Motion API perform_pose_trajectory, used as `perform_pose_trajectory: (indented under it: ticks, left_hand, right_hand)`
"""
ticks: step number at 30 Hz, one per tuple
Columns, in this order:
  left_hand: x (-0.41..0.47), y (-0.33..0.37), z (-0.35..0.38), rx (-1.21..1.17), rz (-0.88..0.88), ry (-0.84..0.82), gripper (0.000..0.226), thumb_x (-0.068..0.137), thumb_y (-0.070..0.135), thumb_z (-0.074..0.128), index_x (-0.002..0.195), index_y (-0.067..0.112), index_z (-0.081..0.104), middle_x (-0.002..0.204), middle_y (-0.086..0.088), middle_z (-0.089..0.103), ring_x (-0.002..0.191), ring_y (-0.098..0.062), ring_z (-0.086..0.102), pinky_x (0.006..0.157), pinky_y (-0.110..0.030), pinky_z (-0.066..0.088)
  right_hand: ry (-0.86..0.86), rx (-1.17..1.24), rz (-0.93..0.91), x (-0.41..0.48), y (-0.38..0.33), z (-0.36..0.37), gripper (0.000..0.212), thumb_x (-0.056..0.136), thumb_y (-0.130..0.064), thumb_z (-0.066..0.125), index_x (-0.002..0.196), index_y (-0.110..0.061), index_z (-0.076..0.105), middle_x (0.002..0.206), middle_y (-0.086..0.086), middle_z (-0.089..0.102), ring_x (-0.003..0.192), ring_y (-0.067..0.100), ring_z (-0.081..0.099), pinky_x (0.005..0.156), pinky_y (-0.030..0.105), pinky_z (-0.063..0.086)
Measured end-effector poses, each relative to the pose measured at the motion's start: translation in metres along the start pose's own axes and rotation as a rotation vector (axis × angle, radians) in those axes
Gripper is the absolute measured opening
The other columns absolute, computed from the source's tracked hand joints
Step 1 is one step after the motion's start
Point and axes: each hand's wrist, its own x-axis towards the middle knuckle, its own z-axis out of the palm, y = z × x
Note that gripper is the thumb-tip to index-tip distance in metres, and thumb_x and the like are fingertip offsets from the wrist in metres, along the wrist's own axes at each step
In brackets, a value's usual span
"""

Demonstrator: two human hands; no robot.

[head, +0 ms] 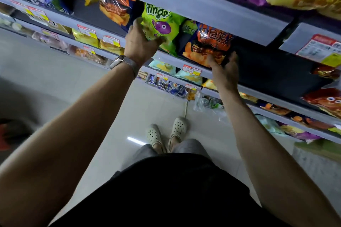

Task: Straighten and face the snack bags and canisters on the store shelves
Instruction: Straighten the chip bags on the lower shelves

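Left hand (141, 40) gripped the green bag (160, 24) at centre frame, apparently to square it; right hand (224, 69), apart from it, pinched the lower edge of the orange bag (206, 44) beside it, likely turning its front outward; both stood on the shelf (258, 92).

Shelf gap (267, 68) rt of orange bag (206, 44) free (upper shelf lip (212, 11) overhangs); green bag (166, 24) crowds lft

The head camera is looking steeply down — sitting close to the shelves (193, 5) on the right, floor (55, 64) spreading left.
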Motion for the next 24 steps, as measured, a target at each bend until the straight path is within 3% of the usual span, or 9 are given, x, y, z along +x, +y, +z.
perform_pose_trajectory:
  ticks: [3, 6, 11, 14, 20, 24]
  left_hand:
    - [0.018, 0.001, 0.000, -0.050, 0.005, 0.027, 0.110, 0.065, 0.065, 0.085, 0.153, 0.013, 0.046, 0.146, -0.008, 0.059, 0.134, -0.030, 0.056, 0.105, -0.034, 0.047]
    - [0.035, 0.005, -0.002, -0.087, 0.049, 0.034, 0.119, 0.052, 0.071, 0.087, 0.151, 0.016, 0.049, 0.144, -0.003, 0.060, 0.132, -0.025, 0.058, 0.108, -0.038, 0.049]
    - [0.048, 0.007, 0.001, -0.118, 0.033, -0.039, 0.102, 0.055, 0.065, 0.093, 0.140, 0.020, 0.059, 0.133, 0.007, 0.070, 0.122, -0.016, 0.066, 0.098, -0.025, 0.051]
    - [0.049, 0.005, 0.006, -0.091, 0.044, -0.035, 0.092, 0.060, 0.067, 0.093, 0.131, 0.017, 0.065, 0.127, 0.005, 0.074, 0.115, -0.016, 0.068, 0.083, -0.019, 0.047]
    - [0.027, 0.007, -0.005, -0.097, 0.096, 0.010, 0.087, 0.063, 0.065, 0.093, 0.126, 0.013, 0.063, 0.107, 0.011, 0.064, 0.093, -0.008, 0.055, 0.067, -0.013, 0.034]
    - [0.015, -0.012, -0.018, -0.083, 0.129, 0.038, 0.086, 0.059, 0.066, 0.094, 0.120, 0.014, 0.064, 0.103, 0.012, 0.067, 0.091, -0.009, 0.059, 0.061, -0.017, 0.035]
  right_hand:
    - [0.002, 0.020, -0.035, 0.015, -0.003, 0.003, 0.078, 0.089, -0.035, 0.081, 0.152, -0.010, 0.043, 0.138, 0.003, 0.064, 0.113, 0.008, 0.062, 0.084, 0.004, 0.048]
    - [0.006, 0.016, -0.031, 0.025, -0.004, 0.009, 0.069, 0.087, -0.035, 0.084, 0.143, -0.011, 0.051, 0.130, 0.002, 0.067, 0.107, 0.010, 0.062, 0.091, 0.020, 0.051]
    - [0.021, 0.021, 0.014, 0.037, -0.001, 0.009, 0.057, 0.082, -0.035, 0.088, 0.130, -0.016, 0.063, 0.108, -0.010, 0.068, 0.098, 0.008, 0.065, 0.076, 0.014, 0.046]
    - [0.046, 0.031, 0.008, 0.040, -0.002, 0.002, 0.046, 0.081, -0.029, 0.089, 0.119, -0.016, 0.067, 0.096, -0.017, 0.068, 0.086, -0.008, 0.061, 0.066, 0.004, 0.045]
    - [0.227, 0.065, -0.057, 0.031, 0.000, -0.008, 0.045, 0.078, -0.029, 0.091, 0.114, -0.011, 0.070, 0.099, -0.011, 0.073, 0.077, -0.020, 0.061, 0.071, 0.005, 0.049]
    - [0.242, 0.070, -0.089, 0.025, -0.005, 0.002, 0.047, 0.077, -0.026, 0.092, 0.116, -0.009, 0.071, 0.099, -0.012, 0.074, 0.081, -0.013, 0.065, 0.078, 0.011, 0.053]
